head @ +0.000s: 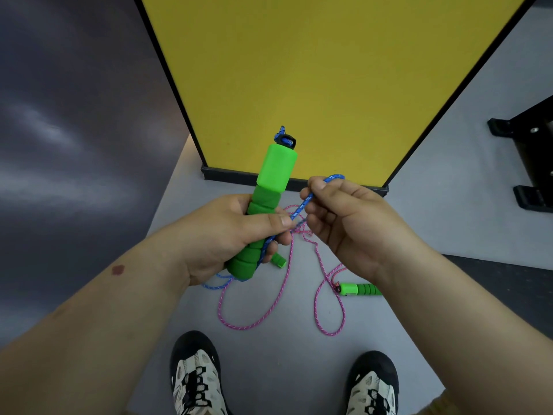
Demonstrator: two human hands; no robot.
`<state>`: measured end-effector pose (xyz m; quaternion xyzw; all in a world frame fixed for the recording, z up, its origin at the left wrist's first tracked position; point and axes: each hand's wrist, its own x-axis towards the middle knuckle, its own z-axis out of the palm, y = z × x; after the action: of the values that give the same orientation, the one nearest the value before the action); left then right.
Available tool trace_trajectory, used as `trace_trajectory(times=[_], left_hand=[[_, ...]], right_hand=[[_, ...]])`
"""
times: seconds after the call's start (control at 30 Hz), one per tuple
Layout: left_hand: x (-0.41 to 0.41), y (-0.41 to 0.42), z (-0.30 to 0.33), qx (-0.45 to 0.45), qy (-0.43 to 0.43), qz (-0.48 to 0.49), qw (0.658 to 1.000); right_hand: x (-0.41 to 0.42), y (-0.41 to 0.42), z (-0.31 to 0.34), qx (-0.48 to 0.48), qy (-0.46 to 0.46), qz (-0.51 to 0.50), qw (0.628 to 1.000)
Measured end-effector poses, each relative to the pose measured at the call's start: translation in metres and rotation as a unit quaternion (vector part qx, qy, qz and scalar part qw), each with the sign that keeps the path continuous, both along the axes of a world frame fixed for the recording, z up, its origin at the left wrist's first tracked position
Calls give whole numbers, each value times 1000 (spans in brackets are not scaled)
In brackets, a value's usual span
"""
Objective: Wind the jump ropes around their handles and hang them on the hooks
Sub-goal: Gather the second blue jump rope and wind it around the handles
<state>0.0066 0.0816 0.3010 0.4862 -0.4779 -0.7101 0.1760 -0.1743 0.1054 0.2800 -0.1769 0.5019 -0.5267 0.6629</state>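
The left hand [227,235] grips the green foam handle [267,202], upright over the floor; the right hand [338,217] pinches the blue rope [302,206]. The cord looks light, limp and tangle-prone, so it's best held taut near the handle. The pink rope [287,283] lies loose on the floor [419,223] below.

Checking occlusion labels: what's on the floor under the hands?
Pink jump rope in loose loops, one green handle lying flat, another handle's tip below the left hand; the rest is covered.

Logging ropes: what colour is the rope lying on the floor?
Pink rope, flecked with lighter specks; head view shows it.
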Motion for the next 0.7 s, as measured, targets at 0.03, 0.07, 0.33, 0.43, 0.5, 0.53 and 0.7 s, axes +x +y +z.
trace_trajectory(times=[0.03,0.07,0.33,0.43,0.5,0.53,0.7], left_hand=[[0,0,0,-3,-3,-3,1000],[1,-1,-1,-6,-5,-6,1000],[1,-3,-5,-13,-22,1,1000],[1,-3,-5,-12,-21,5,1000],[2,-3,-5,-8,-20,8,1000],[2,-3,-5,-7,-21,9,1000],[1,-3,-5,4,-23,13,1000]], right_hand=[[-1,-1,0,-1,1,-18,1000],[-3,-1,0,-2,3,-38,999],[-2,1,0,0,0,-1,1000],[5,5,0,-3,-4,54,999],[7,6,0,-12,14,69,997],[6,6,0,-19,32,68,997],[1,1,0,-35,72,-15,997]])
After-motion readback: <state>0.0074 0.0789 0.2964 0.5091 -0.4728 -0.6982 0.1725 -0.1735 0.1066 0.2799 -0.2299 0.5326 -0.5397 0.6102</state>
